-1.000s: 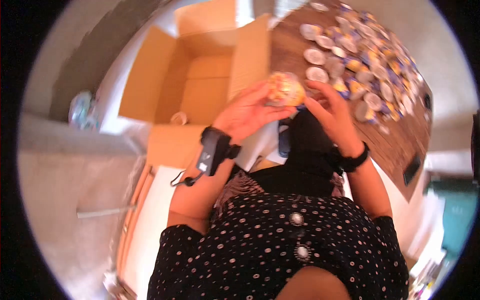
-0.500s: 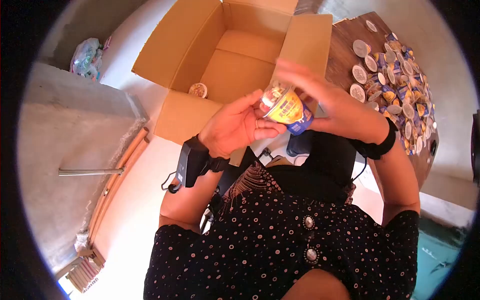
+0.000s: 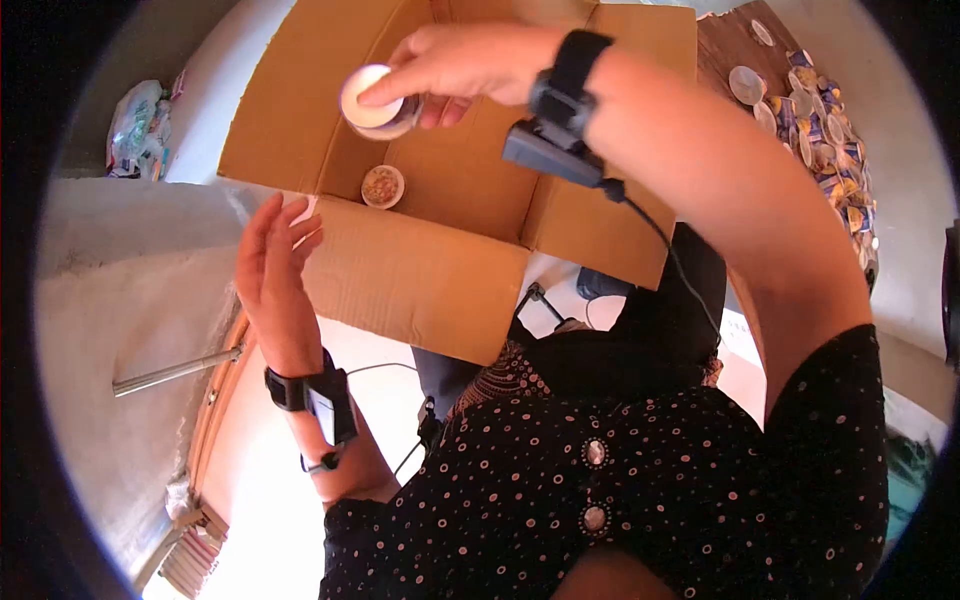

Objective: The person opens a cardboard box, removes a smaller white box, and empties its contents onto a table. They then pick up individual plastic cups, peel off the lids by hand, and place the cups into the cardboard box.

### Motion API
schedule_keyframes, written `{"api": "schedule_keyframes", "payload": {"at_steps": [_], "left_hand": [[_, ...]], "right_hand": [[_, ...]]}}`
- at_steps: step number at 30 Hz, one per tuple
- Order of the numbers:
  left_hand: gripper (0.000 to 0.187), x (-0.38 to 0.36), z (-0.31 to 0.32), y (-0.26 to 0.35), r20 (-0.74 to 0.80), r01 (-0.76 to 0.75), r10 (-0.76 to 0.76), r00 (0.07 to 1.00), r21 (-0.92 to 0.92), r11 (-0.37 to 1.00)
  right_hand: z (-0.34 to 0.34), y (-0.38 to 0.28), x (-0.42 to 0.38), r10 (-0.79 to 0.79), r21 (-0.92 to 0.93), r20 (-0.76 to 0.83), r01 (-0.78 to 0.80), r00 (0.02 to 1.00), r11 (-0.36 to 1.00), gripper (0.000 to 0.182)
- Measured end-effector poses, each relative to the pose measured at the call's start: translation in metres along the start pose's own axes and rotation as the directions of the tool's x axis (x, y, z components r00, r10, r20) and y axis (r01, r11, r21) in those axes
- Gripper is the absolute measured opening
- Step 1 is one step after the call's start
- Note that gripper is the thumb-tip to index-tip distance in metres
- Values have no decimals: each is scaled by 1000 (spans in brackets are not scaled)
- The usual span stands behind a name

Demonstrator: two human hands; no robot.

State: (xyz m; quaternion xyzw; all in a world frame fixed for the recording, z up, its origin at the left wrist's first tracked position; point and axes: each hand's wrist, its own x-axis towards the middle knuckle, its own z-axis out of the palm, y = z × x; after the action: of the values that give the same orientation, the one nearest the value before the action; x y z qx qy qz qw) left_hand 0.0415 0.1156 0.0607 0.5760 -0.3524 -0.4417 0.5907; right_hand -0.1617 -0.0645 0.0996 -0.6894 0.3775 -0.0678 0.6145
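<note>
My right hand (image 3: 465, 70) reaches over the open cardboard box (image 3: 420, 265) and grips a snack cup (image 3: 362, 118). The cup's pale round end faces me, with my thumb pressed on it. Inside the box, by its left near corner, stands another cup (image 3: 383, 187) whose mixed contents show from above. My left hand (image 3: 275, 275) is raised beside the box's left near corner, fingers apart, holding nothing. Both wrists carry black straps with small devices, and a cable runs from the right one.
A brown wooden table (image 3: 725, 45) at the right carries a heap of similar cups (image 3: 825, 135). Filled plastic bags (image 3: 140, 130) lie at the far left. A metal bar (image 3: 175, 372) sticks out on the left by the grey wall, near long brown poles (image 3: 215, 400).
The cup was in front of me between both hands. My right hand has carried it left and forward over the box. My left hand has let go and moved left.
</note>
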Motion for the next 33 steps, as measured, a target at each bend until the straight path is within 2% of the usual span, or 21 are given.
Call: {"api": "schedule_keyframes", "payload": {"at_steps": [2,4,6,7,10,11,13,14,16,17,21,23,27,33], "left_hand": [[29,-5,-1,-10,-83,-81,112,990,308,948],[25,-10,1,-22,-98,-66,103,990,326,943],[25,-12,3,-32,11,-95,100,995,442,892],[27,-13,6,-36,8,-59,61,998,376,925],[28,-13,6,-46,20,-35,29,999,392,919],[28,-12,7,-47,15,-27,22,1000,423,906],[27,-12,8,-51,13,-31,28,1000,401,915],[27,-13,8,-53,12,-41,39,999,380,924],[26,-13,9,-56,30,-58,51,998,401,914],[26,-13,10,-56,50,-80,65,997,421,903],[26,-13,17,-52,92,-131,98,991,501,855],[26,-13,19,-55,95,-139,105,990,511,848],[26,-12,19,-59,116,-189,150,982,557,809],[24,-11,17,-50,130,-170,118,985,545,821]], "right_hand": [[9,48,48,103,-33,9,-103,995,994,53],[23,81,67,234,-80,59,-229,971,970,48],[35,115,76,305,-165,10,-300,952,940,50],[37,120,75,353,-343,35,-321,935,883,53],[56,157,88,447,-294,99,-404,889,867,54],[59,162,90,452,-296,100,-407,887,864,54],[69,164,92,313,-406,152,-229,938,885,50],[76,164,92,315,-404,156,-231,936,885,50],[86,161,93,240,-551,144,-123,960,825,46],[85,162,94,254,-470,144,-160,956,868,45],[87,174,96,200,-410,111,-138,973,902,45],[88,162,89,258,-408,75,-207,963,889,46],[87,172,93,211,-347,99,-165,972,923,50],[86,155,84,189,-555,66,-121,980,823,57]]}}
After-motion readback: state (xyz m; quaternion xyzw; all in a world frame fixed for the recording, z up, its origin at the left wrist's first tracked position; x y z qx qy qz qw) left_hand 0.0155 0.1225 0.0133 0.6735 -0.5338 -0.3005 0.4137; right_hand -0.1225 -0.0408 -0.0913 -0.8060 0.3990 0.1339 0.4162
